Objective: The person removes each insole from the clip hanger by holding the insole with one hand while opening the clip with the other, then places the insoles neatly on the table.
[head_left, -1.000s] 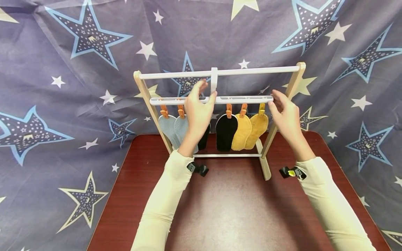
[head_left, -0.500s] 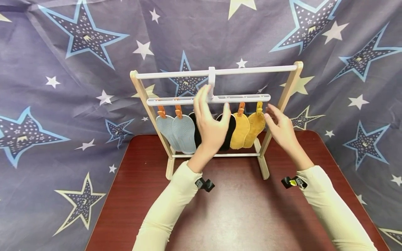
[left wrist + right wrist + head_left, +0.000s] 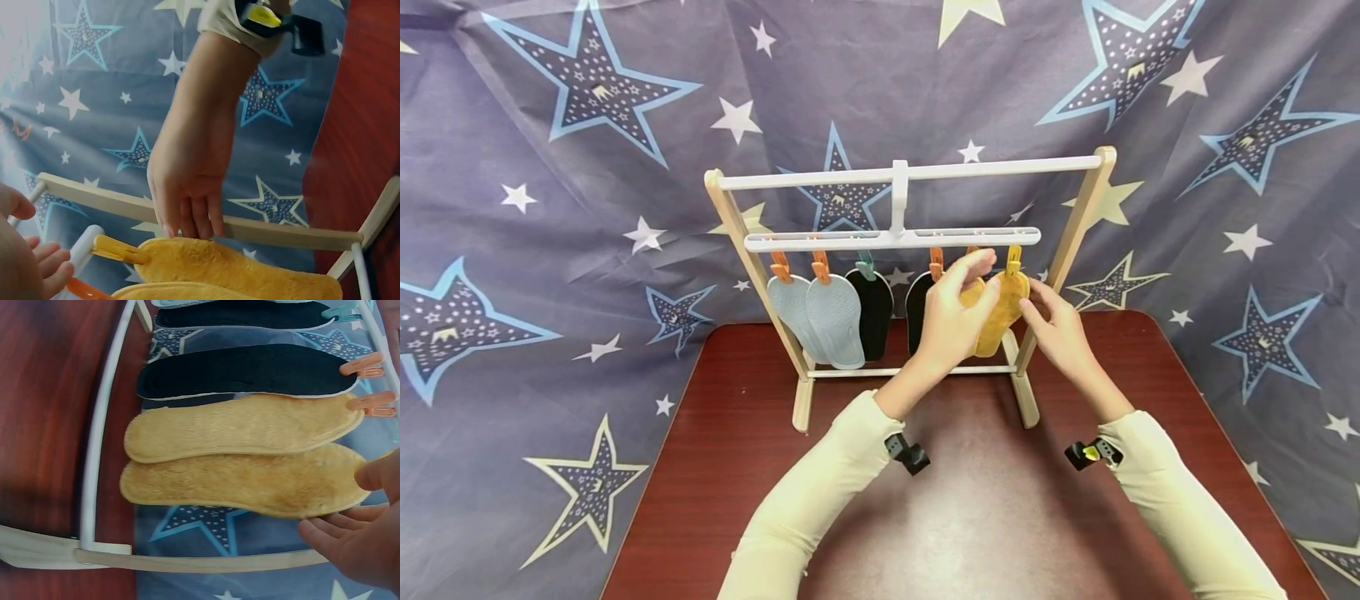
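Shoe insoles hang from clips under a white hanger bar [image 3: 827, 242]. My right hand [image 3: 1060, 333] is at the outer edge of the end yellow insole [image 3: 244, 484], its thumb overlapping the edge and its fingers below in the right wrist view. A yellow clip [image 3: 1013, 260] holds that insole's top. My left hand [image 3: 951, 321] stands before the other yellow insole [image 3: 244, 428], mostly covering it in the head view; its fingers are loosely extended near an orange clip [image 3: 87, 290]. Beside them hangs a black insole [image 3: 244, 370] under another orange clip [image 3: 936, 262].
Two light blue insoles [image 3: 838, 321] and another black insole [image 3: 874, 312] hang on the left half. The hanger hooks over the top rail of a wooden rack [image 3: 1078, 217], which stands on a reddish table [image 3: 737, 450]. A star-patterned cloth [image 3: 625, 250] hangs behind.
My left hand has let go of the hanger bar's middle and moved right to the yellow insoles. My right hand has dropped from the bar's end to the end yellow insole's edge.
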The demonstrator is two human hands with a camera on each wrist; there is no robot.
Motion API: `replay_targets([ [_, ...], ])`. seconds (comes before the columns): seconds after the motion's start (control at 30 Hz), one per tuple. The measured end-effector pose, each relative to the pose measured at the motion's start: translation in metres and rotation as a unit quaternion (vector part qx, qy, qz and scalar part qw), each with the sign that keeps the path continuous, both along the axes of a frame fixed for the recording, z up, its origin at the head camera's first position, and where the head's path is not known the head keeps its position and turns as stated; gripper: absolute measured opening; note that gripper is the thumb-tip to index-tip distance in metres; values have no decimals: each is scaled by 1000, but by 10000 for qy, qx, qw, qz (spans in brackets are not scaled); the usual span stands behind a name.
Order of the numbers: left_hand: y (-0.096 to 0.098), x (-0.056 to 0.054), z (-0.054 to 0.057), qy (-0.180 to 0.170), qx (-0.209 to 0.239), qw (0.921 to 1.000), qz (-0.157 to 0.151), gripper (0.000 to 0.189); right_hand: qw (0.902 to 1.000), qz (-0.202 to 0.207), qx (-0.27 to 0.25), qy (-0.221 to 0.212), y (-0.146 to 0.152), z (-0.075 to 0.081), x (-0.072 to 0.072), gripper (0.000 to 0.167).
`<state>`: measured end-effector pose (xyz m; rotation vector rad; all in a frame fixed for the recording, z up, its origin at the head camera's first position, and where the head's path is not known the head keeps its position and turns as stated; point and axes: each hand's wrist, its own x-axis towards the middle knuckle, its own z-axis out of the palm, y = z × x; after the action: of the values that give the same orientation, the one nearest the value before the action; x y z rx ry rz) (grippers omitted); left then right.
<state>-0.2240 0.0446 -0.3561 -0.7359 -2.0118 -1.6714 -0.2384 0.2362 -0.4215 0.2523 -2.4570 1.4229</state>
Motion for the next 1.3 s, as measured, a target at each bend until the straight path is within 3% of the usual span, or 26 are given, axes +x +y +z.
replay_targets([
  [0.1, 5, -2, -1, -820, -24, 9960, -350, 38, 10000, -12, 11, 10, 0, -8, 1, 42],
  [0.2, 9, -4, -2, -1395, -32, 9889, -515, 41, 10000, -60, 48, -6, 1, -16, 1, 40],
  [0.5, 25, -12, 1, -2444, 352, 9657, -804, 52, 9996, -140, -25, 228, 4, -36, 2, 30],
  [0.87, 41, -24, 7, -3001, 745, 9481, -737, 49, 9990, -53, -326, 293, 7, -40, 2, 16],
  [1.0, 44, -26, 5, -2959, 719, 9506, -602, 46, 9985, 164, -407, 334, 4, -28, 11, 16],
  [1.13, 46, -28, 3, -2832, 720, 9550, -507, 43, 9983, 319, -481, 110, 2, -13, 20, 17],
  [1.3, 48, -30, 1, -2708, 667, 9593, -435, 40, 9954, 541, -754, -226, 9, -19, 17, 19],
])
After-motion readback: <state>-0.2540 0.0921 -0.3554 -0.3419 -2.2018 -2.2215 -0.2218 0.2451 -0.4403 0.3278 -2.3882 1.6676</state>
